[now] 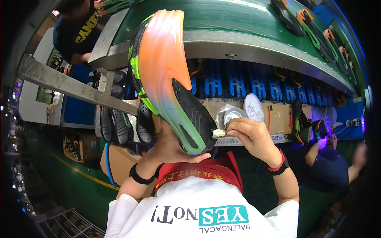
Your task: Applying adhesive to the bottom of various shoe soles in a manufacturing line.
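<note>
A sports shoe [162,75] with a glossy sole fading from orange to green, and black parts with bright green marks, stands on end in front of me. My left hand [170,147] is closed round its lower end from beneath, most of the fingers hidden behind it. Between the pinched fingertips of my right hand [254,135] is a small whitish crumpled wad [218,133], right beside the black part near the shoe's lower end; I cannot tell whether it touches. Just beyond that hand are a round silvery tin [233,114] and a white sole-shaped piece [254,107] with whitish scraps on it.
A green conveyor belt [222,18] with a metal edge [230,49] runs across the far side, carrying more shoes [313,33] at right. Dark shoes [119,125] stand at left near a metal bar [71,85]. One person [79,35] is at far left, another [325,162] at right.
</note>
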Tool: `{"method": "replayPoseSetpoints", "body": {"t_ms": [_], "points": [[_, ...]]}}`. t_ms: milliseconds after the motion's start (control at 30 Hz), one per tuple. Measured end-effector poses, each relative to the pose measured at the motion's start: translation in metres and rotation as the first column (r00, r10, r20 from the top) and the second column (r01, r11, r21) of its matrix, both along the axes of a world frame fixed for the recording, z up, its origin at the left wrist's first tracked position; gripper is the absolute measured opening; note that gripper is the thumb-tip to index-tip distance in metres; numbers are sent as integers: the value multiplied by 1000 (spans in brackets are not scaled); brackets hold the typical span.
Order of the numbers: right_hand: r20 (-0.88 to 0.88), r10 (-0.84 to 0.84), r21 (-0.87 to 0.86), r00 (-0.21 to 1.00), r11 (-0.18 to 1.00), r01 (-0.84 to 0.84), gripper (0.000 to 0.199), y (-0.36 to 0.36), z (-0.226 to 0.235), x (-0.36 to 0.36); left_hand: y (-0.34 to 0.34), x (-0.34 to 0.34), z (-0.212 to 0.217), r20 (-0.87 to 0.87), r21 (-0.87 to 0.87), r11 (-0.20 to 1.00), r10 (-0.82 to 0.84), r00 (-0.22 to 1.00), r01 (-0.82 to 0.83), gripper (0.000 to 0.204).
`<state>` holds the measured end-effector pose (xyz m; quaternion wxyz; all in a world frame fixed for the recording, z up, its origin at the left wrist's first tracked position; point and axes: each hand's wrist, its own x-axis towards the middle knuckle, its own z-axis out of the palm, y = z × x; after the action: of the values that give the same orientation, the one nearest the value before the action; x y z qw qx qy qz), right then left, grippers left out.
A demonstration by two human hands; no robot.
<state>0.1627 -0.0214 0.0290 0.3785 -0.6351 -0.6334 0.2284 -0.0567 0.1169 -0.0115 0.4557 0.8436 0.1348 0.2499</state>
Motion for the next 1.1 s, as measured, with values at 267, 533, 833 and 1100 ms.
{"method": "replayPoseSetpoints", "body": {"t_ms": [267, 533, 833, 1100], "points": [[-10, 45, 28, 999, 999, -45, 11, 2, 0, 0, 3, 0, 3, -7, 28, 999, -21, 1000, 21, 115], [388, -28, 223, 921, 973, -64, 22, 6, -4, -4, 2, -5, 4, -42, -145, 988, 45, 998, -50, 130], [394, -97, 319, 914, 947, -37, 23, 21, 2, -11, 1, -6, 2, -14, -218, 975, 33, 999, -35, 130], [380, -150, 393, 913, 919, -13, 24, 32, 7, -13, 3, -5, 4, -9, -248, 969, 3, 1000, -6, 129]]}}
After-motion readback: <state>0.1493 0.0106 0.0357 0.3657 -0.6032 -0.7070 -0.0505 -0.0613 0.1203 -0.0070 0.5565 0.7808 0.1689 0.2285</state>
